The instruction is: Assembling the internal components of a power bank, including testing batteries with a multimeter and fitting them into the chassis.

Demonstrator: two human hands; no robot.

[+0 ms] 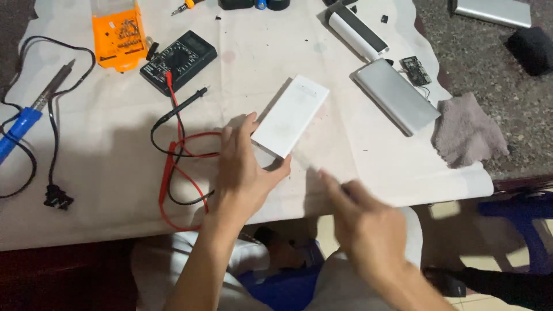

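Right hand [368,222] nearest camera, blurred, fingers loosely extended, empty, near white slab [291,116]. Left hand [245,164] pinches slab's near end. Slab on desk [103,173], long axis running up-right, away from hands.

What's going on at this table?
A person sits at a cloth-covered table. Their left hand grips the near end of a flat white power bank, while the right hand hovers blurred beside it, holding nothing. Around lie a black multimeter with red and black leads, a blue soldering iron and a silver power bank.
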